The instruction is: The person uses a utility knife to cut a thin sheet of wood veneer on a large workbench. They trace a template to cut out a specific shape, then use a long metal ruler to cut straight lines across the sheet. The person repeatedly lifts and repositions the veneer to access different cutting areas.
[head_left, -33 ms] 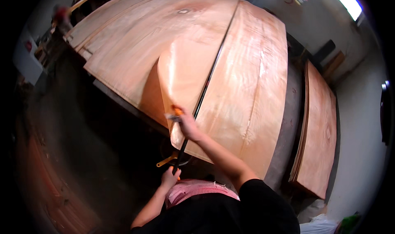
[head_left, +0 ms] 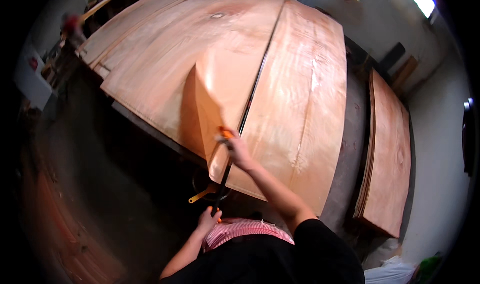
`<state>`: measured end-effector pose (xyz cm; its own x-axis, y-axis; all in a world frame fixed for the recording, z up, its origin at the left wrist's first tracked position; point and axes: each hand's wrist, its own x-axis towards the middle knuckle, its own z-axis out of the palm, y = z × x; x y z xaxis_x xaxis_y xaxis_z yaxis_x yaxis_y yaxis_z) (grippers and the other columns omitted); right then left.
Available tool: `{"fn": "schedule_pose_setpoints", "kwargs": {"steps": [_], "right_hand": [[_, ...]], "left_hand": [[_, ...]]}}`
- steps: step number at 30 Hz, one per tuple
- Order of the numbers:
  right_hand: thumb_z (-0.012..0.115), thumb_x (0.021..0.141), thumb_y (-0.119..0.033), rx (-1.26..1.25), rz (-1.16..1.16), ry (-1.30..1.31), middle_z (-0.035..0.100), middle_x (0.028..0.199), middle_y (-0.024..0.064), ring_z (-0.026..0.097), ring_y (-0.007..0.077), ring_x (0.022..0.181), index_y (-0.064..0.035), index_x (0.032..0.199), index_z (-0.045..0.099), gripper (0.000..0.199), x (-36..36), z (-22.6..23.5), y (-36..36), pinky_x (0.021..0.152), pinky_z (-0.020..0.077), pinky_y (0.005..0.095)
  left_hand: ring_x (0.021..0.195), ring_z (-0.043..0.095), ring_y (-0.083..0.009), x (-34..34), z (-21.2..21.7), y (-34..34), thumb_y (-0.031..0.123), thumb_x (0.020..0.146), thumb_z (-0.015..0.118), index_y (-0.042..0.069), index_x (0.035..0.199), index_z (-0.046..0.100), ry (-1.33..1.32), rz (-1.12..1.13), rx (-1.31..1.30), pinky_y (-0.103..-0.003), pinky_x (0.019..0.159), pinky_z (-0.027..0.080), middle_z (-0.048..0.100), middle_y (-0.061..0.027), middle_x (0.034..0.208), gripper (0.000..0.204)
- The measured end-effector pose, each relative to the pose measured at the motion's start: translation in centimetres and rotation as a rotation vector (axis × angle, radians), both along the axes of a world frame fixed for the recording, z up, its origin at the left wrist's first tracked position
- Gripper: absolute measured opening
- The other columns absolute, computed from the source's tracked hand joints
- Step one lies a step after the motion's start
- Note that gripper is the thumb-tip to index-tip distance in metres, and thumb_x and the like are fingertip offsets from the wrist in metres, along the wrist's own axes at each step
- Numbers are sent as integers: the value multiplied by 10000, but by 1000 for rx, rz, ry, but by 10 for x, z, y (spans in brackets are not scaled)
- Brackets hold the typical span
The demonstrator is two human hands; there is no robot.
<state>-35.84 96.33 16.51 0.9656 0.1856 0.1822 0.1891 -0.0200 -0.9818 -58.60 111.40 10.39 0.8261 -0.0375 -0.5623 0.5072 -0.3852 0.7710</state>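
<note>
A large sheet of wood veneer (head_left: 295,114) covers the stack before me, with a long dark straightedge (head_left: 257,79) lying across it from the far edge toward my body. My left hand (head_left: 207,219) is closed round the straightedge's near end, with orange showing by its fingers. Over the straightedge, my right hand (head_left: 239,151) is closed on a small tool (head_left: 226,133) with orange and grey parts, blurred by motion. Left of it, a loose veneer flap (head_left: 205,104) curls up off the sheet and casts a shadow.
Under the stack's near edge are a yellow handle (head_left: 202,194) and a dark round container (head_left: 223,194), partly hidden. Another stack of veneer sheets (head_left: 387,154) stands to the right, near the wall (head_left: 435,149). White plastic (head_left: 390,271) lies at the lower right.
My right hand has shifted slightly right and nearer to me with the tool. The raised veneer flap has changed shape, and the whole view has moved a little. My left hand keeps its hold.
</note>
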Motion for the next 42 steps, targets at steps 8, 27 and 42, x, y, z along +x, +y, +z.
{"fn": "schedule_pose_setpoints", "kwargs": {"steps": [8,27,42], "right_hand": [[493,847,-239,356,-771,499,564,898,0,502,95,759,-67,1049,533,268,-160,-67,-315,648,401,244],[458,859,-217,-22,-138,568,621,793,63,555,111,662,-66,1138,465,317,-220,-39,-174,600,432,256],[603,712,-197,192,-530,496,489,573,-10,448,80,497,-42,742,527,175,-201,4,-171,450,355,229]], "left_hand": [[464,478,-73,-67,-28,-82,223,834,523,6,853,516,94,76,-242,-194,436,385,555,-52,603,217],[537,492,-64,17,46,-77,300,833,515,44,973,460,45,15,-390,-185,500,416,579,-47,724,297],[834,559,-116,8,37,-67,274,821,536,15,1133,484,-34,-647,-182,-232,754,429,592,-80,954,408]]}}
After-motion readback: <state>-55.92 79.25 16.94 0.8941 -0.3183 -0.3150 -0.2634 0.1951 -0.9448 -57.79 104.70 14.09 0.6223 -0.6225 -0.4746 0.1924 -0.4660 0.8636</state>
